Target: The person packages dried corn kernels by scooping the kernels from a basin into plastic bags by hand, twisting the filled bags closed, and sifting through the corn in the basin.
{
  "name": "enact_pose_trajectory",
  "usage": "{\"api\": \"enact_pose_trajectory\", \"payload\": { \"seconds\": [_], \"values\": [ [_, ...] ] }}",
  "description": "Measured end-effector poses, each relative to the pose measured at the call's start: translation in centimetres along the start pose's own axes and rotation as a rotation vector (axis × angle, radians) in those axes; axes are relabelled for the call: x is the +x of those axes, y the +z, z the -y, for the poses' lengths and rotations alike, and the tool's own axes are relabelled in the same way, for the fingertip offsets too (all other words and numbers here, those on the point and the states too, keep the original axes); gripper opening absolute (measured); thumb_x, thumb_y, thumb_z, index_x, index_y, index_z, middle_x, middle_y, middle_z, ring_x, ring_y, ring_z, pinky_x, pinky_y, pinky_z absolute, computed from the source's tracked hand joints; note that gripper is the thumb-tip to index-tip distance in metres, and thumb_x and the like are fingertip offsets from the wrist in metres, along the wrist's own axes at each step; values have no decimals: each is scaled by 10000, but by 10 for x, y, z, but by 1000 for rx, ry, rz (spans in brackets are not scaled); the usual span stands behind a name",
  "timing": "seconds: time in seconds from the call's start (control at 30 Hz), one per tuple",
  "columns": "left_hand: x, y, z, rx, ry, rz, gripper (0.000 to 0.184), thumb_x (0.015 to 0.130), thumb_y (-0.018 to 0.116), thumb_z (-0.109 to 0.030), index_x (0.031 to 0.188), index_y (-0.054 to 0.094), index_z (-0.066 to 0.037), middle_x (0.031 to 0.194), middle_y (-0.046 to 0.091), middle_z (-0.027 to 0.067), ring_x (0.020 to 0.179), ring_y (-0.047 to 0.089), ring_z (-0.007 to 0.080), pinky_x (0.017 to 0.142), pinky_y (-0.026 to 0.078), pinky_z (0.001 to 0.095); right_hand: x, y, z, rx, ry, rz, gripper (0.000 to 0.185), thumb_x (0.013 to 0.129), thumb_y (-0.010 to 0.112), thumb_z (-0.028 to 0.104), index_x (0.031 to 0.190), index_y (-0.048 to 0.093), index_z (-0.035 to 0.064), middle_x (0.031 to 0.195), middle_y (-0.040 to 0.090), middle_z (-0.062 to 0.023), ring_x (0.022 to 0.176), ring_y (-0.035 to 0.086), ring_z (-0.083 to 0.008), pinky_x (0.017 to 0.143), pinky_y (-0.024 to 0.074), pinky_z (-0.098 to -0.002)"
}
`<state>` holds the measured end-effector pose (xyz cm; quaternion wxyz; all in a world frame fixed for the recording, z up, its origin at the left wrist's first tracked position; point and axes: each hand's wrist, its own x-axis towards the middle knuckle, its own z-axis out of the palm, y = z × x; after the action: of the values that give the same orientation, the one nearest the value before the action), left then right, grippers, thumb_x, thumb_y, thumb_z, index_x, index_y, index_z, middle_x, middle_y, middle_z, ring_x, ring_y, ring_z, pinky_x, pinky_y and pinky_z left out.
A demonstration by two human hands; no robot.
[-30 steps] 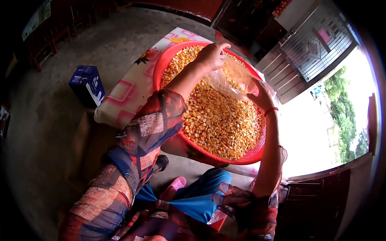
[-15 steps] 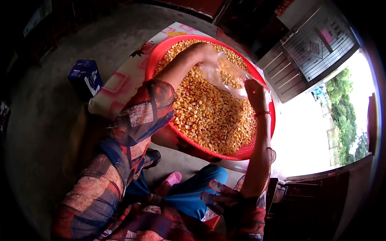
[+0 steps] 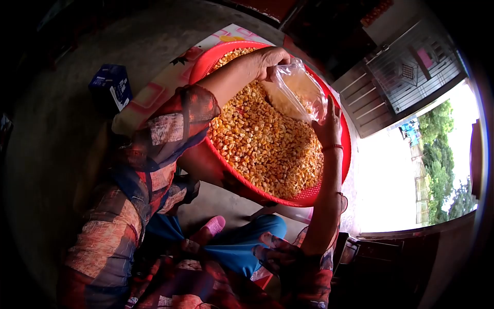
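Item, left hand (image 3: 272, 57): I have its fingers closed on the near edge of a clear plastic bag (image 3: 296, 88), at its left side. Item, right hand (image 3: 331, 129): index finger (image 3: 331, 105) raised, thumb (image 3: 317, 125) apart from it, both against the bag's right side; whether the other fingers grip film, I cannot tell. The spacing of my two hands seems meant to keep the film spread and its mouth accessible. Item, the bag: tilted over the far part of the basket (image 3: 314, 194); kernels show through it, though I cannot tell whether inside or behind. Item, maize kernels (image 3: 257, 144): loose, yellow to orange, heaped across the red basket, whose raised, perforated rim likely contains them. Item, counter (image 3: 152, 98), white and pink patterned: it bears the basket in front of my body, presumably for easy reach with both hands. Item, red bracelet (image 3: 333, 147): on the right wrist. Item, pink shoe (image 3: 216, 225): below the counter, beside blue trousers (image 3: 244, 250). Item, dark blue box (image 3: 110, 85): on the floor (image 3: 51, 123), left of the counter. Outermost, bright doorway (image 3: 383, 180) and metal door (image 3: 368, 103), right.
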<state>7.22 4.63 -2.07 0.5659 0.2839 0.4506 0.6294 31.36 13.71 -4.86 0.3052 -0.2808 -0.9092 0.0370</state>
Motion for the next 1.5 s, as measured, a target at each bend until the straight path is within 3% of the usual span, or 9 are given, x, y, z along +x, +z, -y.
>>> {"api": "enact_pose_trajectory", "payload": {
  "seconds": [0.1,0.17,0.3,0.37,0.57,0.73,1.23,1.33,1.5],
  "values": [
    [-21,17,6,239,-13,-56,108,678,602,-165,720,574,-69,619,545,26,532,524,114,499,451,266,-1,2,-4,-1,-102,-34,728,606,622,51,1267,319,99,1111,452,-198,999,495,-355,796,452,-406],
    [-20,8,19,426,82,-76,144,697,625,-192,746,587,-62,631,553,30,545,525,107,505,453,258,-2,-8,-3,-136,119,94,694,622,632,103,1253,344,97,1047,513,-205,932,540,-347,761,463,-403],
    [-3,-14,37,537,253,-151,243,757,649,-265,849,613,-43,688,579,45,597,537,91,522,461,237,5,14,-55,49,100,-45,237,720,597,153,944,581,77,829,615,-121,722,610,-261,644,475,-363],
    [-7,-8,37,553,259,-218,274,810,593,-288,876,611,-23,744,591,58,624,544,85,522,458,216,6,-13,8,10,3,-257,89,768,564,124,838,585,73,790,607,-85,651,595,-249,595,466,-356],
    [-17,8,40,398,612,-74,346,858,492,-407,821,610,-84,756,570,9,643,496,75,556,423,223,-7,1,111,227,-632,158,193,777,563,171,943,565,74,908,540,-114,856,520,-277,742,428,-368],
    [-8,11,50,495,700,-21,350,874,475,-371,785,602,-57,682,565,-6,624,496,74,604,427,231,-22,24,126,207,-755,446,249,777,556,249,949,540,69,917,531,-120,882,507,-297,740,417,-395],
    [2,7,57,916,818,-264,331,849,504,-344,846,609,-30,740,639,93,683,618,177,662,476,297,-20,21,118,245,-595,363,112,787,547,150,768,528,42,652,546,-130,600,555,-307,539,444,-377],
    [-2,6,54,986,781,-339,319,829,512,-347,851,599,-41,708,614,132,649,600,252,638,466,345,-17,19,117,412,-417,389,136,818,547,133,764,533,9,565,474,-48,494,424,-117,477,368,-280],
    [-5,0,59,857,765,-242,307,807,529,-296,936,593,-25,843,619,177,790,606,287,705,462,355,18,22,105,708,-71,361,242,860,522,222,733,572,22,569,444,49,515,373,-28,455,322,-208]
  ]
}}
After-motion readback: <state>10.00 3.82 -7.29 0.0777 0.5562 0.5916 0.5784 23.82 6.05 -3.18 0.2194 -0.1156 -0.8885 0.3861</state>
